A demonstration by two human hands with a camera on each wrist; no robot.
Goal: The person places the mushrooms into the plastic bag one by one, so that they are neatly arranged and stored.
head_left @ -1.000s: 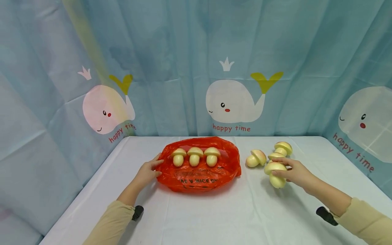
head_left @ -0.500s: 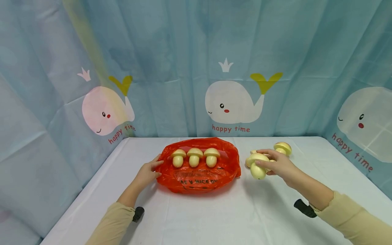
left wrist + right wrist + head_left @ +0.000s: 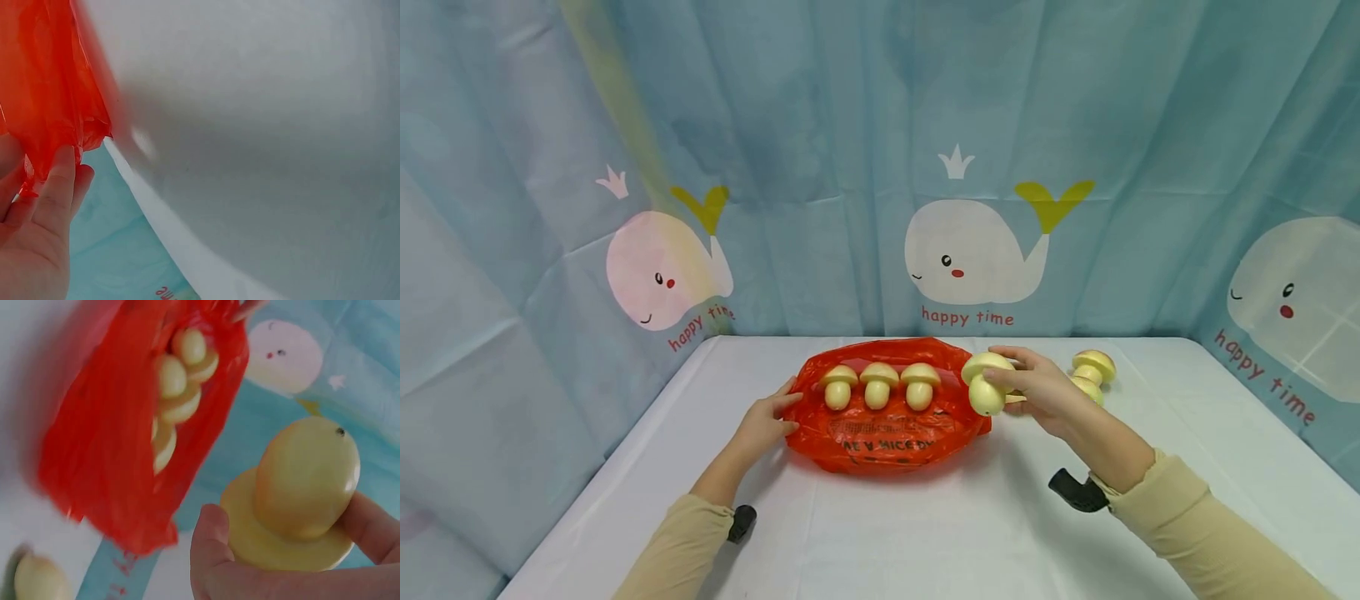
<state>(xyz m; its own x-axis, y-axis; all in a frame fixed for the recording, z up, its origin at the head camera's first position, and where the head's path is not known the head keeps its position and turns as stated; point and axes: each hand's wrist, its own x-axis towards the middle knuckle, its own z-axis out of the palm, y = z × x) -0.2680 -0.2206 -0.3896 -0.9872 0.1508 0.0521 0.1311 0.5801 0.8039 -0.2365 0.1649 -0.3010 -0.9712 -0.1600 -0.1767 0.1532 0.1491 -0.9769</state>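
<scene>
A red plastic bag point(image 3: 887, 446) lies with its mouth open on the table, three pale yellow toy mushrooms point(image 3: 877, 387) in a row inside it. My left hand point(image 3: 765, 425) pinches the bag's left edge, and the left wrist view shows red film between the fingers point(image 3: 53, 194). Just above the bag's right rim, my right hand point(image 3: 1037, 390) holds another toy mushroom point(image 3: 987, 396) by its cap, stem tilted toward the head camera. Seen from the right wrist, thumb and fingers wrap the cap of this held mushroom point(image 3: 306, 481).
More toy mushrooms point(image 3: 1093, 367) lie at the right rear of the white-covered table point(image 3: 925, 533), partly hidden by the right hand. A blue curtain point(image 3: 820, 250) with whale prints hangs right behind the table's back edge.
My right hand has carried the mushroom leftward from the group on the right to the bag's right rim. The left hand stays at the bag's left edge.
</scene>
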